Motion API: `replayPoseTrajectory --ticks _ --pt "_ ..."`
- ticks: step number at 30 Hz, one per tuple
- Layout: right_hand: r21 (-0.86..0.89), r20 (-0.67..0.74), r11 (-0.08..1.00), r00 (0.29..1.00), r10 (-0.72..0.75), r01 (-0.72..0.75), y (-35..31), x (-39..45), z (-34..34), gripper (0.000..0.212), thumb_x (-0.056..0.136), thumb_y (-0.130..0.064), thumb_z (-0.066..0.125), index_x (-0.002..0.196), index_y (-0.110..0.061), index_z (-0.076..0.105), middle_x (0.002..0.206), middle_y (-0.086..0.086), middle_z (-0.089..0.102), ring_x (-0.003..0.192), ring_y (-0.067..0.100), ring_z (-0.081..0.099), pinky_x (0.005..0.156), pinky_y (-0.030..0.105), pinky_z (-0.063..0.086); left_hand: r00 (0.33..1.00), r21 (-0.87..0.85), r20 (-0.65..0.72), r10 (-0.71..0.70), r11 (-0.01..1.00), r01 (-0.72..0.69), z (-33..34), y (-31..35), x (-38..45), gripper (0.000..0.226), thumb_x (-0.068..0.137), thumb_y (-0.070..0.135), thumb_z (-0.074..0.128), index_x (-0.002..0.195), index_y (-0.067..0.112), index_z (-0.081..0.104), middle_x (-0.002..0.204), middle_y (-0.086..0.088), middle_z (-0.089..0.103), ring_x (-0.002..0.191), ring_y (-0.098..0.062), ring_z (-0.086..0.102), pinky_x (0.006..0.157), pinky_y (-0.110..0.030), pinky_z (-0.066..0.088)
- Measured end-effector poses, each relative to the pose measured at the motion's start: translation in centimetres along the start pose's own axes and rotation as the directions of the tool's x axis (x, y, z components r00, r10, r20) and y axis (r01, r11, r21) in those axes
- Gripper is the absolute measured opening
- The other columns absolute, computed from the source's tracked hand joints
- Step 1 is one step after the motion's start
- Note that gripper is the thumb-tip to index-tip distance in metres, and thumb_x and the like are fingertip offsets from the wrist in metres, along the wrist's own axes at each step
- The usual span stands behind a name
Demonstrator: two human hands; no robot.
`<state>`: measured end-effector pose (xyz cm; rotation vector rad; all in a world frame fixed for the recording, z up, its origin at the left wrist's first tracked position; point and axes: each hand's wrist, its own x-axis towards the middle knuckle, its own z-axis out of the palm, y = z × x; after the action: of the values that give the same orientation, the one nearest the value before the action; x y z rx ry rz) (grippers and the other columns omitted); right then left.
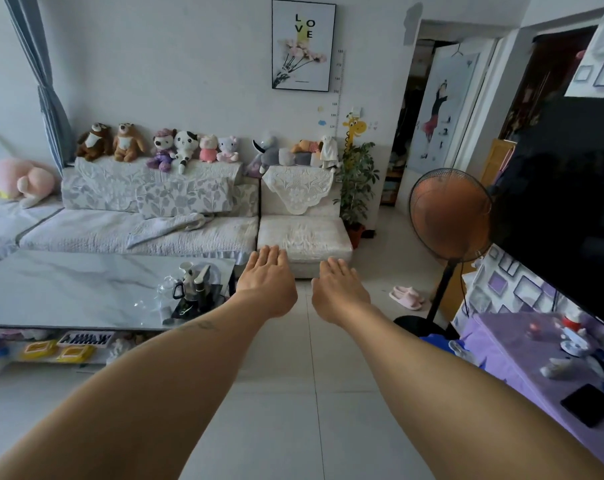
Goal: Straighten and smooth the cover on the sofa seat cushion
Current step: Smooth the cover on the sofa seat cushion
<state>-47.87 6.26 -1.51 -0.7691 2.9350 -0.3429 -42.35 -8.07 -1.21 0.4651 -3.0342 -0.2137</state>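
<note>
A pale sofa (86,194) runs along the far wall. Its long seat cushion cover (203,233) is white and quilted, with a rumpled fold of cloth (169,226) lying across its middle. A separate end seat (304,237) with a lace cover stands at the right. My left hand (267,278) and my right hand (338,289) are both stretched out in front of me over the tiled floor, fingers straight, holding nothing. Both hands are well short of the sofa and touch nothing.
A marble-topped coffee table (68,285) with a tea set (193,282) stands at the left, between me and the sofa. A standing fan (449,216) and slippers (406,296) are at the right, beside a purple-covered cabinet (522,355). Plush toys (155,145) line the sofa back.
</note>
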Motion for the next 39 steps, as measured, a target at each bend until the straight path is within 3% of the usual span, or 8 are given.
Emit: replayPoseTrajectory --ticks 15,20,24,39 --pt "-0.001 -0.049 1.0 0.999 0.011 -0.011 0.7 24.6 -1.3 0.06 0.113 -0.032 0.024 0.166 -0.009 0.005 0.175 0.009 -0.003 0.161 0.026 -0.008 0.13 0.045 0.001 0.999 -0.027 0.02 0.035 0.999 -0.035 -0.4 -4.7 24.6 0.078 0.105 0.016 0.041 0.167 0.006 -0.005 0.176 -0.009 -0.01 0.162 -0.024 -0.014 0.131 -0.04 -0.006" --pt "0.011 -0.078 1.0 0.997 0.009 -0.009 2.2 31.6 -1.0 0.055 0.112 -0.029 0.027 0.162 -0.009 0.019 0.173 0.009 0.01 0.16 0.027 0.002 0.13 0.047 0.008 0.999 -0.019 0.024 0.037 0.999 -0.036 0.7 -5.7 31.7 0.074 0.107 0.018 0.037 0.167 0.007 -0.005 0.176 -0.009 -0.011 0.162 -0.024 -0.015 0.131 -0.04 -0.007" --pt "0.006 -0.045 1.0 0.999 0.018 -0.018 3.8 38.1 -0.9 0.06 0.113 -0.03 0.024 0.165 -0.008 0.006 0.175 0.009 -0.003 0.161 0.025 -0.007 0.13 0.044 0.0 0.999 -0.006 0.032 0.026 1.0 -0.026 1.9 -5.5 38.2 0.073 0.109 0.021 0.037 0.167 0.007 -0.004 0.177 -0.008 -0.009 0.162 -0.023 -0.014 0.131 -0.04 -0.007" --pt "0.019 -0.009 1.0 1.0 -0.02 0.02 12.4 65.3 -3.9 0.059 0.113 -0.03 0.022 0.165 -0.008 0.005 0.175 0.008 -0.004 0.161 0.024 -0.009 0.13 0.044 -0.002 0.999 0.022 0.009 -0.035 0.999 0.034 2.5 -3.6 65.6 0.069 0.11 0.023 0.032 0.168 0.008 -0.002 0.177 -0.007 -0.009 0.162 -0.022 -0.014 0.131 -0.041 -0.006"
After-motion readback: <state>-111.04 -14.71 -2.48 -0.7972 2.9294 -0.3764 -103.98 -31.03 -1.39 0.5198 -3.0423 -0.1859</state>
